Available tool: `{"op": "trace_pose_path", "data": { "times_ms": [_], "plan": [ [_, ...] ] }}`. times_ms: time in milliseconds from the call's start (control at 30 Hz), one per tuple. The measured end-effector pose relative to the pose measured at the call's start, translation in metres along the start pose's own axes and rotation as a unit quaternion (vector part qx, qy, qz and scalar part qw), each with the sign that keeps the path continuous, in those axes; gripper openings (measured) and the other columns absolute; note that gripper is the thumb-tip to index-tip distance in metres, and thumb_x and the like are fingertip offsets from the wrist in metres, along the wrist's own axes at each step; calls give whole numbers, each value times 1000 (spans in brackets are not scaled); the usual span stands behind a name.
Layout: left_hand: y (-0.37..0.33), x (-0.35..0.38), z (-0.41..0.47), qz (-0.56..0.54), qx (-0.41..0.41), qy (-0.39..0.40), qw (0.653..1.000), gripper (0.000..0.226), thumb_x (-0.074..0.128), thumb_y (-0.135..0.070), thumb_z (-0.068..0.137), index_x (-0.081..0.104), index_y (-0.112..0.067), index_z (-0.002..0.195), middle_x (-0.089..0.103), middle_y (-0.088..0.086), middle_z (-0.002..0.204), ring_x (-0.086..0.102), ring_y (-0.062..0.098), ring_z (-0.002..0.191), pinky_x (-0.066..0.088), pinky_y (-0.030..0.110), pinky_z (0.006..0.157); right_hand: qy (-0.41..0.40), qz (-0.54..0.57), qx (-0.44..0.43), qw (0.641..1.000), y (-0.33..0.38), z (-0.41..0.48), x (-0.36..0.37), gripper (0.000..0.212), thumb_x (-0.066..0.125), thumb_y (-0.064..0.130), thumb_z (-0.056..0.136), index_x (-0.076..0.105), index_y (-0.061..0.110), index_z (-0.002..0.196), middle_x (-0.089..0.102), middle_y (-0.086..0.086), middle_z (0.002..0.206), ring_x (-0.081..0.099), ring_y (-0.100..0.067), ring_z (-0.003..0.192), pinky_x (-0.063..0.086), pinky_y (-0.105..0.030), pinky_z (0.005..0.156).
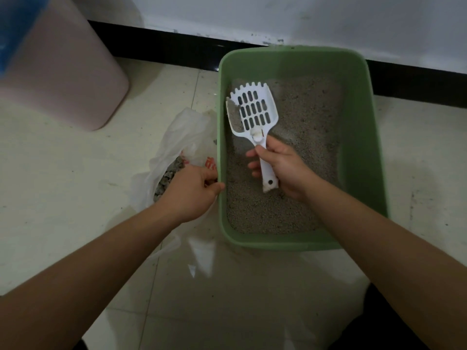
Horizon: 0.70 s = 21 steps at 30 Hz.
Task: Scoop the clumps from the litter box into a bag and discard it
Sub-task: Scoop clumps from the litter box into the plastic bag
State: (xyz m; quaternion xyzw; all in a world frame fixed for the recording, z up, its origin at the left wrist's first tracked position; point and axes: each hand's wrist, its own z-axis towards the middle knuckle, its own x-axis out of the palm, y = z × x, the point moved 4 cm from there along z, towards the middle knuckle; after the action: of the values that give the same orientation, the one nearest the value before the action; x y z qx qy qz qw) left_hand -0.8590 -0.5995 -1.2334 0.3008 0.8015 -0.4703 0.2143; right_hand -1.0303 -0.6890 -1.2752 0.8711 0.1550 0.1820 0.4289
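The handle of a white slotted scoop (pixel 255 114) is gripped by the right hand (pixel 280 168) above the grey litter in the green litter box (pixel 374 147). The edge of a clear bag (pixel 184 137) of clumps, beside the box's left wall, is pinched by the left hand (pixel 192 193); both forearms are extended forward.

Your light is dim and flat. Pale glare sits on the floor (pixel 227 286) before the litter box (pixel 278 245); the wide lens bends and softens the edges.
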Motion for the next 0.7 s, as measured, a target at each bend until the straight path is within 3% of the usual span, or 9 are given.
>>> {"op": "trace_pose_path", "data": {
  "times_ms": [133, 367, 467, 600, 700],
  "plan": [
    [3, 1, 1, 17, 1, -7, 1000, 28, 61, -24, 93, 68, 3, 94, 69, 21, 83, 66, 34, 75, 55, 47, 74, 36, -14, 8, 999, -2, -9, -3, 30, 44, 15, 104, 53, 25, 131, 67, -1, 102, 64, -11, 79, 56, -28, 69],
    [-13, -8, -7, 111, 10, 3, 994, 23, 57, -26, 94, 72, -9, 92, 71, 8, 80, 66, 21, 71, 53, 35, 73, 50, -63, 20, 997, -10, -21, -9, 32, 43, 16, 104, 50, 28, 133, 66, -1, 100, 62, -12, 78, 56, -30, 71],
    [-34, -33, -13, 164, 34, -75, 983, 20, 61, -29, 92, 73, -17, 102, 73, 1, 88, 63, 15, 73, 45, 24, 72, 48, -70, 22, 996, -13, -26, -13, 34, 43, 17, 104, 50, 25, 137, 67, 0, 100, 63, -11, 77, 55, -30, 71],
    [-44, -67, -20, 274, 39, -182, 944, 57, 68, -40, 84, 51, -19, 134, 54, 8, 115, 52, 25, 102, 45, 40, 85, 53, -65, 23, 996, -15, -32, -15, 36, 43, 16, 104, 49, 24, 139, 67, 0, 99, 63, -11, 76, 56, -29, 70],
    [-33, -80, -20, 387, -9, -163, 907, 78, 73, -41, 78, 36, -16, 141, 44, 18, 122, 44, 36, 112, 43, 50, 88, 64, -68, 21, 995, -15, -36, -14, 36, 44, 16, 104, 49, 22, 139, 67, 0, 99, 63, -11, 77, 57, -29, 71]
  ]
}}
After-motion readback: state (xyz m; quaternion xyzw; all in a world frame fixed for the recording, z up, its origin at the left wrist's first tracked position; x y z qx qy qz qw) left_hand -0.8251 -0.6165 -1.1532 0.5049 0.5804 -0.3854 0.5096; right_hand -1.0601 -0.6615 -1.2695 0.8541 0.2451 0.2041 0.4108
